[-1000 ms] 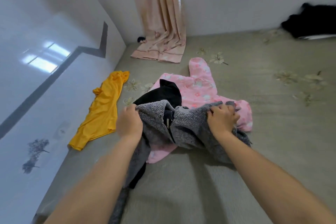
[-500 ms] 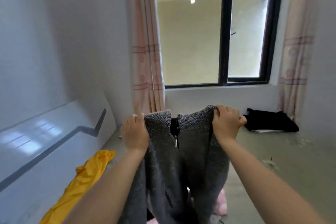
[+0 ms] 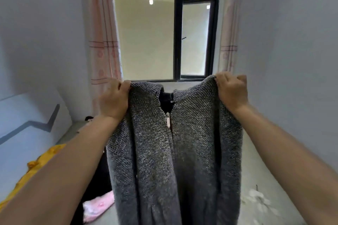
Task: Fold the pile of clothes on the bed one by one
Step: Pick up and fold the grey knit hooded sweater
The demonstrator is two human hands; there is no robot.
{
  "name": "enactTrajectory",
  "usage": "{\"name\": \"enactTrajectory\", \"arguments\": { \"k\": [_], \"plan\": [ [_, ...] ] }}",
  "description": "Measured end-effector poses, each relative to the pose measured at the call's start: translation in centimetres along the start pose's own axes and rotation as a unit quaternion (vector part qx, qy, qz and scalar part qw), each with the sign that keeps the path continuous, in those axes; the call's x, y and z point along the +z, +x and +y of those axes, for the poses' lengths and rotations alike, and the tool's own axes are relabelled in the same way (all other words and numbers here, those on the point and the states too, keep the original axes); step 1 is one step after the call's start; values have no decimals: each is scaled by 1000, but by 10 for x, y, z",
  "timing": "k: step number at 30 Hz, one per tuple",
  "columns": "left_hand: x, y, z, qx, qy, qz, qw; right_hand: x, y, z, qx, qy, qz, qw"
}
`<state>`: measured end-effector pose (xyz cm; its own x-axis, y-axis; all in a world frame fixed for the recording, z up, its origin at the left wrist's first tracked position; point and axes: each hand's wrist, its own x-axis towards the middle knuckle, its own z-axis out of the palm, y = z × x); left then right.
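A grey knit cardigan (image 3: 175,151) is held up at chest height in front of the window (image 3: 164,33), well above the bed (image 3: 256,160). The left hand (image 3: 114,99) is closed in a grip on one shoulder seam, and the right hand (image 3: 231,89) is closed on the other, fingers curled over the top edge. The garment hangs straight down, its front toward the camera, with the zip pull (image 3: 167,119) near the collar and the zip closed below it.

The step in hand is judged to be the spreading-out before the first fold. It would be done well if the shoulders were kept level and pulled gently apart, so that the heavy knit hangs without a twist. The sleeves cannot be made out clearly and should be checked before laying down. The cardigan is best lowered face down onto bare bed, hem first, clear of the pink garment (image 3: 97,206) and the black one (image 3: 97,179) below left, and of the yellow garment (image 3: 36,166) further left. Dragging across those could bunch them together.
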<state>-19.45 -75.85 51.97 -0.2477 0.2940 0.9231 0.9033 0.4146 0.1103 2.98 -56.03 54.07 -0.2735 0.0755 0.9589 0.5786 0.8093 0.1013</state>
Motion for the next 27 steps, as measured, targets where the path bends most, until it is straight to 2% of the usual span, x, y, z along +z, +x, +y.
{"name": "enactTrajectory", "arguments": {
  "k": [3, 6, 9, 10, 13, 17, 20, 22, 27],
  "plan": [
    [2, -1, 20, 99, -21, 18, 995, -22, -5, 26, -37, -28, 7, 999],
    [19, 2, 35, 178, -15, 50, 983, -24, -14, 52, -47, -60, -31, 997],
    [57, -1, 46, 205, -22, 51, 977, -4, -32, 82, -10, -94, -189, 977],
    [73, -4, 49, 207, -31, 46, 977, 9, -40, 95, -1, -80, -214, 974],
    [128, -17, 58, 192, -46, -17, 980, 50, -59, 129, 48, -42, -250, 966],
    [221, -30, 74, 173, -5, -93, 980, 131, -87, 182, -53, -62, -235, 969],
    [304, -40, 83, 120, 2, -173, 978, 207, -117, 227, -17, -36, -296, 954],
    [357, -53, 93, 76, -7, -257, 963, 258, -144, 255, -13, -4, -313, 950],
    [445, -121, 100, 40, 14, -412, 910, 341, -233, 289, -64, 52, -373, 924]
  ]
}}
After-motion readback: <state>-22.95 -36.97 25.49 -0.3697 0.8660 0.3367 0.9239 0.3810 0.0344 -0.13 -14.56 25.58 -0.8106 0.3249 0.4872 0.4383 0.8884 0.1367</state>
